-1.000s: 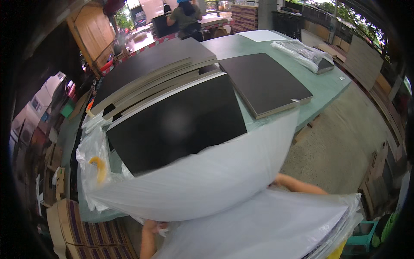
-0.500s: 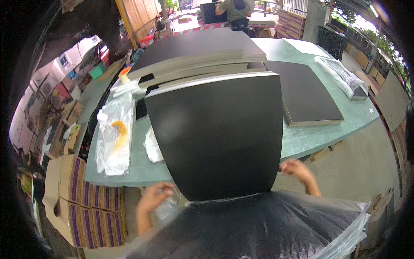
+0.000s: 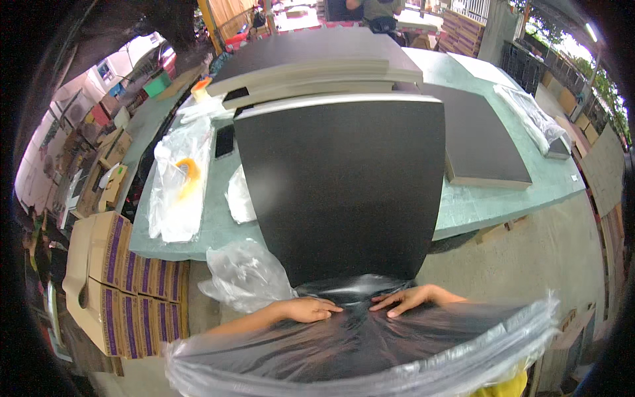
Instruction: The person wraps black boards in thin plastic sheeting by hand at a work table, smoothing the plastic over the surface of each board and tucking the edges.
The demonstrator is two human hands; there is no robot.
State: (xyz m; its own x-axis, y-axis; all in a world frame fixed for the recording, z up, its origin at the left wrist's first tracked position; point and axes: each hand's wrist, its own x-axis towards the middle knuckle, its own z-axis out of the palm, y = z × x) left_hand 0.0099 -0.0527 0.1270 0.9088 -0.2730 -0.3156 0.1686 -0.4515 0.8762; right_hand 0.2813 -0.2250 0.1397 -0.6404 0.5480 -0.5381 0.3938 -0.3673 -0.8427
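A large black panel (image 3: 344, 185) with a pale far edge leans toward me over the near side of the table. A see-through plastic sheet or bag (image 3: 357, 351) lies across its near end and spreads out before my body. My left hand (image 3: 309, 309) rests flat on the plastic, fingers stretched inward. Opposite it, my right hand (image 3: 403, 300) presses on the plastic with its fingers apart. Folds run out from between the two hands. A crumpled bundle of plastic (image 3: 245, 274) sits left of the panel's near end.
A stack of dark panels (image 3: 311, 56) lies farther back on the green table (image 3: 489, 208). Another dark panel (image 3: 483, 132) is on the right, near a plastic-wrapped item (image 3: 532, 116). Plastic bags (image 3: 178, 198) lie at left, above flat cardboard boxes (image 3: 135, 291). A person (image 3: 380, 10) is beyond the table.
Both hands have moved inward from either side of the panel and now lie on the plastic. The plastic has been drawn into folds around the panel's near end.
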